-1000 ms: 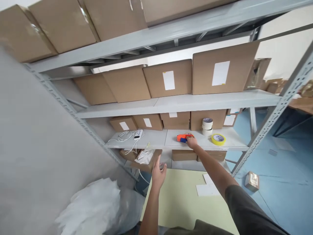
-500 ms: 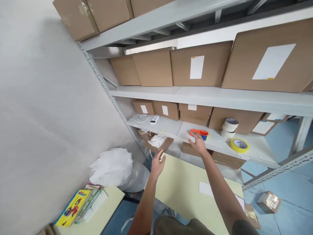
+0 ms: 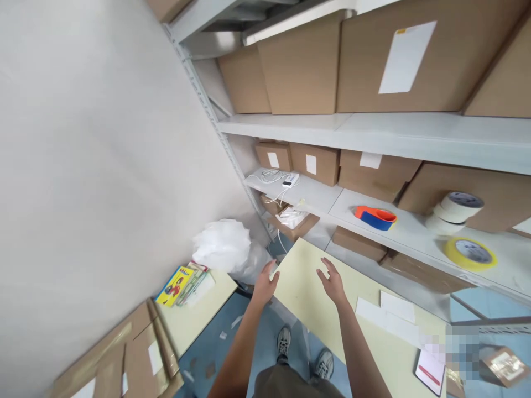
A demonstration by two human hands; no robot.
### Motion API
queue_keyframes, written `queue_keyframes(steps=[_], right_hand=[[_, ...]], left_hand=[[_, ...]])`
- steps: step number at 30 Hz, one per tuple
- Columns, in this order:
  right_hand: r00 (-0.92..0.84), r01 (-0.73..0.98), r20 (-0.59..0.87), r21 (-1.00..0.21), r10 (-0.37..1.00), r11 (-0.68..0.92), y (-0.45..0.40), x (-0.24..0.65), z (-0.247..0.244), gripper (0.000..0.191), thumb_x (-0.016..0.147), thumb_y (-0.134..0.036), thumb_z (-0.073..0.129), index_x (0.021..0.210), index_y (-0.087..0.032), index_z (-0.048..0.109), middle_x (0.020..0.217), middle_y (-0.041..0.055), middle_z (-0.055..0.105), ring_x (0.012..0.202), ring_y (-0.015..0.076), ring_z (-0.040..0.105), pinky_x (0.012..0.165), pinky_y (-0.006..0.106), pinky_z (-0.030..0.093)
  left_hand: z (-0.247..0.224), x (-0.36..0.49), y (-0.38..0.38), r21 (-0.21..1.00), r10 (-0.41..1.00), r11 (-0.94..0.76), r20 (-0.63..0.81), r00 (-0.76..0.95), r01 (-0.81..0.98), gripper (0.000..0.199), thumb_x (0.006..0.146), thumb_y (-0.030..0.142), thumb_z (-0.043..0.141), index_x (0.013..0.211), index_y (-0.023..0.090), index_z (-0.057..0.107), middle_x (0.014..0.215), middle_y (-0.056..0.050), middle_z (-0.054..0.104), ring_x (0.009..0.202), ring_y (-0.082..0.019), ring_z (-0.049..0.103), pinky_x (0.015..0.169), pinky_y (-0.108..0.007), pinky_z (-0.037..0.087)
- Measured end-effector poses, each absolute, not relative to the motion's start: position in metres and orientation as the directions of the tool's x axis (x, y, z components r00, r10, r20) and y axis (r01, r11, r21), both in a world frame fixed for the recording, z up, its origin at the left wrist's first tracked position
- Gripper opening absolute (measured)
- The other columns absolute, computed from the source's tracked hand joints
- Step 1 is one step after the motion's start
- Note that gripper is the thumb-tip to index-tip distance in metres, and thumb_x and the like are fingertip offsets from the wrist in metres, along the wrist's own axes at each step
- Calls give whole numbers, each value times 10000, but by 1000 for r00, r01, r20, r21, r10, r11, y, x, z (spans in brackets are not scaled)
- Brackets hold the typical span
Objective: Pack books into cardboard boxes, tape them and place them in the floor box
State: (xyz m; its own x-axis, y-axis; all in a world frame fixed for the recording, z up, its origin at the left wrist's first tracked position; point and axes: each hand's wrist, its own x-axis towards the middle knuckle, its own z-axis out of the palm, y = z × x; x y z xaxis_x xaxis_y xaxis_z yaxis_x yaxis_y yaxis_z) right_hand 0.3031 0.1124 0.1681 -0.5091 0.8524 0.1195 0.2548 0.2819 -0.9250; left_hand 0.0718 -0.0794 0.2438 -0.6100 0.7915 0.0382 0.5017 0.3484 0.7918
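My left hand point(image 3: 266, 284) hovers over the left edge of the pale yellow table point(image 3: 301, 301), fingers apart and nothing in them. Above the same tabletop, my right hand point(image 3: 333, 283) is open with its thumb spread, holding nothing. Farther off on the grey shelf, an orange and blue tape dispenser point(image 3: 376, 218) lies beyond my right hand, apart from it. White sheets of paper point(image 3: 388, 319) lie on the table to the right of that hand. A phone with a lit screen point(image 3: 430, 369) rests near the table's right end.
Rolls of pale tape point(image 3: 454, 213) and a yellow tape roll point(image 3: 470, 253) sit on the shelf. Cardboard boxes point(image 3: 298, 66) line the rack. A white power strip point(image 3: 291, 179) has loose cables. Books point(image 3: 176, 286) lie on the left table, beside white plastic bags point(image 3: 222, 246).
My right hand has come down and back from the tape dispenser to above the table. My left hand stays open. The view has turned downward, bringing my shoes and the phone into sight.
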Motion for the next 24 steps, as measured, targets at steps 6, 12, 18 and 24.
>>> queue_keyframes(steps=[6,12,18,24], right_hand=[[-669,243,74,-919,740,311,76,247,176,552,963,-560,565,1415,-260,669,1524,128,635,1436,338,576,1168,593,502],[-762,203,113,-893,637,402,19,152,191,569,977,-551,556,1460,-264,645,1551,123,613,1463,333,548,1182,574,487],[-803,183,164,-847,573,499,-66,33,186,634,1000,-584,515,1524,-237,597,1591,131,576,1508,329,497,1259,557,396],[-876,175,151,-786,458,593,-164,-92,162,665,1010,-572,484,1555,-200,563,1654,136,500,1560,310,432,1295,525,355]], left_hand=[[240,37,-135,796,724,369,78,-686,480,532,998,382,570,1510,237,591,1563,-141,591,1454,-321,549,1180,-502,477],[226,-25,-207,819,625,353,153,-765,453,534,998,338,568,1521,236,579,1566,-129,587,1465,-296,535,1210,-486,453],[199,-121,-312,868,510,366,114,-852,336,529,1001,365,576,1516,244,585,1576,-131,579,1469,-291,528,1175,-486,489],[155,-223,-421,894,358,422,-14,-934,149,535,969,343,635,1489,218,612,1562,-155,595,1468,-317,533,1189,-506,471]])
